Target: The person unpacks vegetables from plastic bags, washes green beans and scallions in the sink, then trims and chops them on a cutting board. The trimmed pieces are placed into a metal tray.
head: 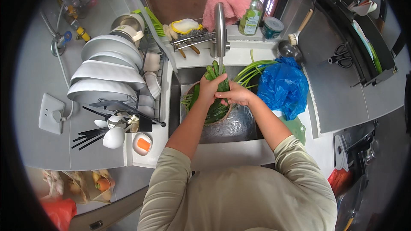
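My left hand (210, 88) and my right hand (237, 93) are both closed around a bunch of long green vegetables (222, 85), their thick stem ends pointing away from me. Water runs onto them from the curved metal faucet (220, 29). Under my hands, a round basin (230, 110) in the steel sink (239, 128) holds more dark green vegetables (215, 114). Long thin green stalks (247, 72) lie over the sink's right back corner, beside a crumpled blue plastic bag (282, 86). The exact kind of green vegetable cannot be told.
Left of the sink stands a dish rack (159, 102) with white bowls (106, 73) and a utensil holder (143, 125). A small dish (142, 143) sits near the front. Behind the faucet are a pink cloth (221, 6) and a green soap bottle (252, 16). A green board (297, 128) lies at right.
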Available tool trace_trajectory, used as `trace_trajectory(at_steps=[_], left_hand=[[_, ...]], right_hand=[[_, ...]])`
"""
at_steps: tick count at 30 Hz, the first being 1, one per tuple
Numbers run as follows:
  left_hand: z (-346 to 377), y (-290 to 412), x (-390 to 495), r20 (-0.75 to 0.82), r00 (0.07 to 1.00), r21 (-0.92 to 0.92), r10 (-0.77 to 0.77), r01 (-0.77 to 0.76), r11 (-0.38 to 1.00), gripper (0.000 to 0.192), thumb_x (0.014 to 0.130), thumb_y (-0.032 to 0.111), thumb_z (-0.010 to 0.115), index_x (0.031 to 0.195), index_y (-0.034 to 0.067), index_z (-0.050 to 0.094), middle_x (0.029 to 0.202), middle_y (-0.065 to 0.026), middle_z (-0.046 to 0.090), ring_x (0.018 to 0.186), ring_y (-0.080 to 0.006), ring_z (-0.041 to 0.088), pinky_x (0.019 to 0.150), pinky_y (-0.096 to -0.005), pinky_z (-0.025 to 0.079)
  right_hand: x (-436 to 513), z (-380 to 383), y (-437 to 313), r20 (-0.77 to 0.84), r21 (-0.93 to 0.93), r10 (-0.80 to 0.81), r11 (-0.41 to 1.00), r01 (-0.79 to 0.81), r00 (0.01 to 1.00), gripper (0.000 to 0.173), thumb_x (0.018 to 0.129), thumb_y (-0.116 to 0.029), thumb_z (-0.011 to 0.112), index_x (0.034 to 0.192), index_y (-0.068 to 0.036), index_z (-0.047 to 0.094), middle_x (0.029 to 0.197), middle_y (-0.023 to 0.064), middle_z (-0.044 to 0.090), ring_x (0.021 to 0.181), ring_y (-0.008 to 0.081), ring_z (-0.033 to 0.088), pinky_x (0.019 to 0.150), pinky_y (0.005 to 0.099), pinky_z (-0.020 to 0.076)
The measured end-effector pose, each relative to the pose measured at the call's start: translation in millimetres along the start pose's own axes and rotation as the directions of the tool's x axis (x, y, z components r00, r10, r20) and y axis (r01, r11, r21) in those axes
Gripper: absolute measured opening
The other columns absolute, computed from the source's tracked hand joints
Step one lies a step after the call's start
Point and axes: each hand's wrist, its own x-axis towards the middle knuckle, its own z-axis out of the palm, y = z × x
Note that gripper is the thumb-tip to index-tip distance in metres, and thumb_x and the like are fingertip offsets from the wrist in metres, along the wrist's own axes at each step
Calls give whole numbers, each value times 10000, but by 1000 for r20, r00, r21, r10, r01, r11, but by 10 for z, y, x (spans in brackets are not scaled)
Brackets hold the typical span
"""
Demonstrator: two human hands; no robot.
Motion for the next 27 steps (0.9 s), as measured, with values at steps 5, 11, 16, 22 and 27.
trace_trajectory(at_steps=[5,11,16,22,27], left_hand=[[-59,-134,81,105,994,-65,-29,36,997,212,842,177,640,1008,64,573,870,-30,604,749,-138,589,639,-272,468],[-328,-370,75,101,919,-113,-381,391,913,472,856,442,572,1227,173,462,1058,-21,596,1031,-183,525,902,-331,372],[-978,-966,182,-79,865,391,-495,483,783,642,793,497,629,1314,178,432,1054,-29,602,967,-175,539,861,-354,392],[-1481,-1670,113,254,882,946,-397,-141,293,480,711,294,745,1093,46,592,984,-127,613,934,-255,595,756,-332,478],[-1225,-1620,-97,272,909,957,-316,-289,-6,477,685,317,743,1083,94,605,1056,-158,584,981,-320,568,855,-420,441]], right_hand=[[-114,-40,68,-117,-156,-38,988,19,992,291,841,-243,664,1022,-112,479,702,-15,511,527,58,452,446,203,356],[-346,-70,428,-284,-230,72,963,-140,956,343,864,-370,609,1047,-98,506,727,30,545,641,134,538,540,279,439],[-556,78,926,-501,-715,-57,590,-375,864,417,864,-333,590,1047,18,458,956,251,604,965,384,583,795,436,449],[-1451,113,1157,-659,-612,-208,707,-355,723,388,883,-285,564,1099,-15,390,892,231,598,874,405,584,736,478,440],[-2422,-152,1548,-734,-670,-451,606,-429,509,356,854,-211,591,1109,-41,410,907,239,577,869,414,555,754,487,423]])
